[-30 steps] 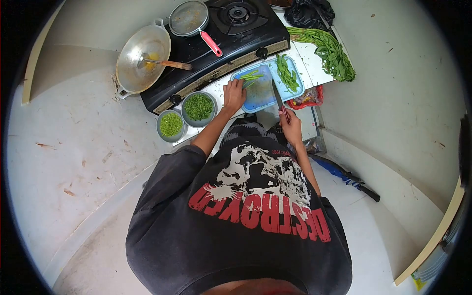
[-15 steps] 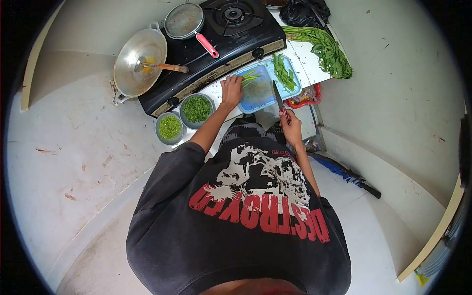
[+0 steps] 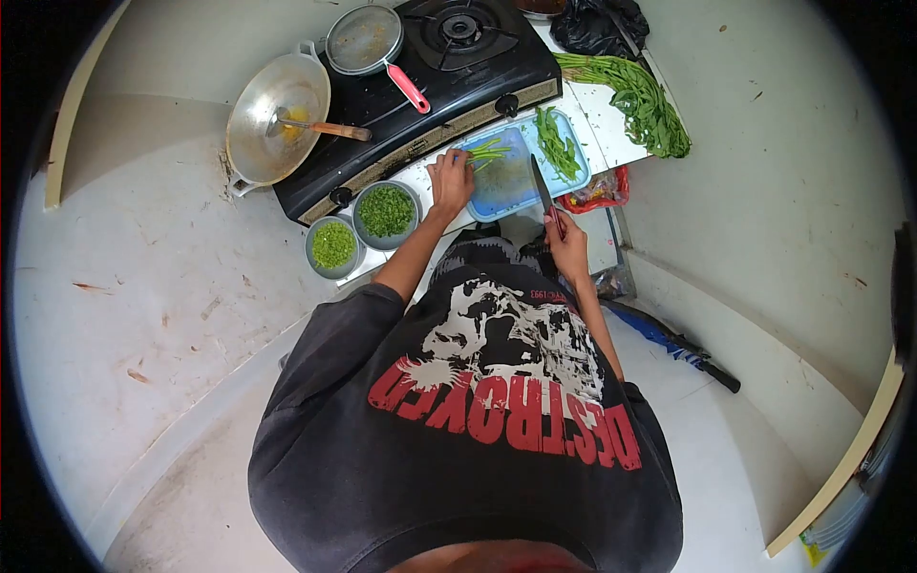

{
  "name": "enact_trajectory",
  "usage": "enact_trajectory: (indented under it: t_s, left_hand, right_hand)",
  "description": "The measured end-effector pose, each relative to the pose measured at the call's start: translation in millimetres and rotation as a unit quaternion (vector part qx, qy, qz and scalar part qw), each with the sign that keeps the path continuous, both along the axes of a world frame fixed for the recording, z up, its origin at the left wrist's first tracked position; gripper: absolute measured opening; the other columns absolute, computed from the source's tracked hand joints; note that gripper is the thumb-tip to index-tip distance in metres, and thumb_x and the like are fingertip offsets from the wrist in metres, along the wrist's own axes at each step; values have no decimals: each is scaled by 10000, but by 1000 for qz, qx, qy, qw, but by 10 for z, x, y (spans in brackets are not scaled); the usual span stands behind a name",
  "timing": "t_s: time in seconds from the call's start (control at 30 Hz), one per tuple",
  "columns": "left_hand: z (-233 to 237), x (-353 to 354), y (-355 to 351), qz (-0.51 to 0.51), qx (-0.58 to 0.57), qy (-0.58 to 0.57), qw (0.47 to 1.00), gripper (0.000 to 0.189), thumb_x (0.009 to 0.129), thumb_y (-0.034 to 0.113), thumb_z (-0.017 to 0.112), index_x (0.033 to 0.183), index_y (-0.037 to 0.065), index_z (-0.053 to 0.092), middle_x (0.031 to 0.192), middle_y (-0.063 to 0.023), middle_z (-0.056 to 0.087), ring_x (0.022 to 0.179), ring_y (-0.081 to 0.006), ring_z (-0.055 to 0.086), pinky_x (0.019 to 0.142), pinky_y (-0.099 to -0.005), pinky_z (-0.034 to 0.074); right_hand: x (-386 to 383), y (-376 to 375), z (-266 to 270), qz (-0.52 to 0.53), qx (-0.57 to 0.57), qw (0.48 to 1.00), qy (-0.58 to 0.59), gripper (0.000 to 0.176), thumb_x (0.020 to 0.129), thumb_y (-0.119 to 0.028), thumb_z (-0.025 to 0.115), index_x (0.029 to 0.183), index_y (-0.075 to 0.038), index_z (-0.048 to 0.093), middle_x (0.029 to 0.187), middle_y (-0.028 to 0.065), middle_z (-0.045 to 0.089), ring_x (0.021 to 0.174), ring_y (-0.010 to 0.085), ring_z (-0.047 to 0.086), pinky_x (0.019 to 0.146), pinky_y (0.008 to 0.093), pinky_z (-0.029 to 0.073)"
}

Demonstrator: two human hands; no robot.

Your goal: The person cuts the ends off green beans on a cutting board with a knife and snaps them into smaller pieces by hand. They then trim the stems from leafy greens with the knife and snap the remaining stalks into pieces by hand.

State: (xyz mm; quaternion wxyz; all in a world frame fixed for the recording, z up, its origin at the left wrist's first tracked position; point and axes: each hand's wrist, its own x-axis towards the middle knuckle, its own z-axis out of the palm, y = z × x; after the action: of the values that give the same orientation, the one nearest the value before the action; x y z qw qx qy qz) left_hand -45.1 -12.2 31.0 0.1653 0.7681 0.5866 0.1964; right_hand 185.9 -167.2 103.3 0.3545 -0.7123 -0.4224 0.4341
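My left hand [image 3: 451, 180] is closed on a few green stems [image 3: 490, 151] at the left side of a blue plastic tray [image 3: 506, 206]. The stems' free ends point right, over the tray. In my right hand [image 3: 569, 245] is a knife [image 3: 543, 188], gripped by its handle, its blade pointing away from me over the tray's right part. Cut leafy greens [image 3: 557, 145] lie along the tray's right side, apart from the blade. Left of my left hand stand a grey bowl of chopped dark green leaves [image 3: 386, 211] and a smaller bowl of light green pieces [image 3: 332, 245].
Behind the tray is a black gas stove [image 3: 449, 91] bearing a red-handled strainer [image 3: 365, 40]. A wok [image 3: 250, 129] with a wooden-handled utensil stands left. A bundle of leafy greens [image 3: 650, 110], a black plastic bag [image 3: 597, 24] and a red basket [image 3: 607, 196] are right.
The whole view has shifted slightly. At my left hand the green stems look a little more spread over the tray. The knife stays in nearly the same place.
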Motion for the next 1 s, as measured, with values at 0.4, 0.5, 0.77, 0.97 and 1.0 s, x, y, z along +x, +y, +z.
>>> enact_trajectory:
  t_s: [0.4, 0.5, 0.77, 0.97, 1.0]
  left_hand:
    - [-63, 201, 303, -13, 34, 20, 999, 168, 885, 107, 615, 1016, 99, 721, 996, -101, 656, 993, -321, 587, 829, -466, 451]
    - [-31, 244, 314, 9, 18, 20, 1000, 131, 877, 104, 614, 968, 97, 708, 966, -106, 651, 984, -321, 591, 826, -469, 447]
    - [-27, 236, 389, 18, -41, 22, 999, 123, 856, 114, 626, 958, 116, 695, 973, -112, 658, 987, -333, 599, 825, -475, 437]
    - [41, 244, 404, 0, -74, 72, 995, 184, 839, 150, 640, 1009, 138, 707, 1026, -117, 655, 1059, -329, 583, 879, -503, 405]
    - [62, 250, 424, -7, -71, 82, 994, 192, 837, 157, 641, 1016, 141, 709, 1036, -119, 651, 1070, -328, 578, 889, -509, 398]
  right_hand:
    - [430, 261, 58, 40, 34, 999, -14, 288, 1001, -260, 619, 1074, 14, 671, 651, 107, 645, 584, 160, 633, 559, 332, 471]
    - [555, 451, 53, 55, 35, 998, 0, 301, 1000, -272, 623, 1077, 14, 670, 650, 100, 639, 583, 164, 630, 555, 335, 468]
    - [841, 817, -16, 105, 37, 994, -13, 350, 1002, -317, 615, 1098, 16, 666, 648, 96, 629, 583, 166, 609, 575, 337, 471]
    - [998, 974, 106, 121, 11, 992, 15, 348, 1001, -322, 616, 1109, 5, 668, 634, 86, 619, 583, 162, 607, 578, 333, 471]
    - [1025, 992, 121, 122, 19, 992, 14, 349, 1001, -323, 616, 1110, 4, 668, 635, 86, 620, 582, 161, 608, 577, 333, 471]
